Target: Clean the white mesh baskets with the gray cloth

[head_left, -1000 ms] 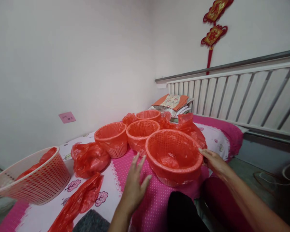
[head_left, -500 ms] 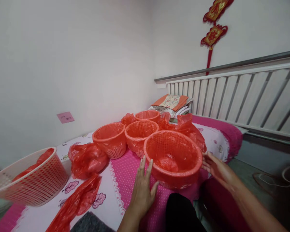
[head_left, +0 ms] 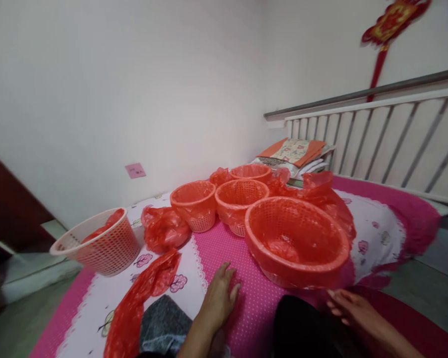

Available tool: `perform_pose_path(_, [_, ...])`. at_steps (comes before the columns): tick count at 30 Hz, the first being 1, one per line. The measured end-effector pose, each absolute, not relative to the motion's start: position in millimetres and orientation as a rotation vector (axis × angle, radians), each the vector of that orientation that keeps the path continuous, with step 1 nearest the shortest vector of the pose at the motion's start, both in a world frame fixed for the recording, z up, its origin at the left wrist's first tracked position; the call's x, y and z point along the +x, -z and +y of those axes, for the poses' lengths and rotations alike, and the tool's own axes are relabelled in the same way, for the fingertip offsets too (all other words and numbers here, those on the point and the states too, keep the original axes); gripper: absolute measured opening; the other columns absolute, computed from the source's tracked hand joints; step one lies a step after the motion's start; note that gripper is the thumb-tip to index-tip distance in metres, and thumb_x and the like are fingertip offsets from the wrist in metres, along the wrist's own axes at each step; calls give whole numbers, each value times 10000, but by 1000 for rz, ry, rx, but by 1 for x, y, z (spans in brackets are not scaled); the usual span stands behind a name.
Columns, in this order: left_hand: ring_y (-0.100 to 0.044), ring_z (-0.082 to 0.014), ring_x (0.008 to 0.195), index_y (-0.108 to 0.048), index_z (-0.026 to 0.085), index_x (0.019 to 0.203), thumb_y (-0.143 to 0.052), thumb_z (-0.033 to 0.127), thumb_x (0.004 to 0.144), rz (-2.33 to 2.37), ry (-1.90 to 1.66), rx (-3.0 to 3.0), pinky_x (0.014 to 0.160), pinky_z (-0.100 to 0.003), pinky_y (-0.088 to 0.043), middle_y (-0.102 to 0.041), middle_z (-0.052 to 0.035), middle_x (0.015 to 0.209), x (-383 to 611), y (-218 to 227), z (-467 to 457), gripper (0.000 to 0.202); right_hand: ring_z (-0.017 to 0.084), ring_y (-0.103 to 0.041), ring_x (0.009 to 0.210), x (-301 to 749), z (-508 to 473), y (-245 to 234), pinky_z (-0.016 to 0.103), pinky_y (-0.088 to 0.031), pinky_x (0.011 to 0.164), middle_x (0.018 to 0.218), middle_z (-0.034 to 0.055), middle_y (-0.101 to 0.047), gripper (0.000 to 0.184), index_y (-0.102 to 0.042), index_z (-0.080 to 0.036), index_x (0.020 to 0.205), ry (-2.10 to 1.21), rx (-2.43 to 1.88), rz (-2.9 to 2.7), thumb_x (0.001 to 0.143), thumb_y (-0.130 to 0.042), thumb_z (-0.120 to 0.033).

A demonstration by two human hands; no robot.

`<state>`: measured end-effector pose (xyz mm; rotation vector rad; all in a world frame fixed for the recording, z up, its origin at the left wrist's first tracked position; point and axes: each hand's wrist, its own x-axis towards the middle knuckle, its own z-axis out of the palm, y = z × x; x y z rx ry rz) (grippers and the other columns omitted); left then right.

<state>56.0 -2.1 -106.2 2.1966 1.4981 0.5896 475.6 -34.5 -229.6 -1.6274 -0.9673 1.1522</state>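
The nearest plastic basket (head_left: 294, 271), lined with a red plastic bag over its rim, stands upright on the bed in front of me. My left hand (head_left: 221, 293) is left of it, apart from it, fingers stretched out and holding nothing. Just below the basket's right front side is my right hand (head_left: 353, 309), thumb and fingers apart and slightly bent; whether a fingertip touches the bag cannot be made out. Behind stand a middle basket (head_left: 242, 219), a left basket (head_left: 194, 209) and a far basket (head_left: 251, 172), all with red bags over them.
A pale pink basket (head_left: 112, 253) with a red bag inside stands at left. Loose red plastic bags (head_left: 164, 228) and a long red bag (head_left: 134, 303) lie on the bed, near grey fabric (head_left: 164, 318). Folded bedding (head_left: 294, 151) is stacked by the radiator (head_left: 377, 144).
The view has turned left. Both hands have drawn back from the nearest basket: the left hand off its left side, the right hand down and toward me. The baskets stay in place.
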Motion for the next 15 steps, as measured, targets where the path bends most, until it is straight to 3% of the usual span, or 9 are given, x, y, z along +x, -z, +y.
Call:
perform_pose_path(3, [-518, -302, 1550, -661, 193, 1477, -642, 312, 935, 1598, -354, 2126, 1308, -447, -399, -510, -181, 1693, 35, 108, -16, 556, 336, -781, 733, 441, -42, 252, 414, -627, 703, 690, 100, -789, 436, -686, -261, 604, -1085, -1641, -1286, 649, -711, -694])
perform_pose_path(8, [-473, -416, 1567, -706, 134, 1428, -757, 194, 792, 1889, -258, 1973, 1277, -537, -409, -518, -244, 1670, -11, 117, -32, 641, 474, -767, 1127, 388, -46, 287, 597, -593, 1019, 1112, 174, -848, 471, -800, -284, 909, -590, -1692, -1487, 668, -651, -661])
perform_pose_path(12, [-565, -348, 1504, -727, 161, 1391, -714, 211, 846, 2037, -350, 1863, 1261, -452, -416, -557, -203, 1653, -71, 100, -34, 548, 513, -732, 1205, 363, -46, 304, 723, -511, 1085, 1222, 180, -825, 447, -812, -305, 976, -362, -1658, -1728, 717, -603, -603])
perform_pose_path(15, [-564, -354, 1492, -679, 158, 1443, -620, 354, 950, 2183, -476, 1783, 1264, -474, -387, -611, -204, 1598, -128, 69, -30, 534, 517, -718, 1230, 360, -43, 311, 752, -494, 1090, 1220, 133, -833, 374, -825, -355, 956, -327, -1639, -1830, 702, -633, -551])
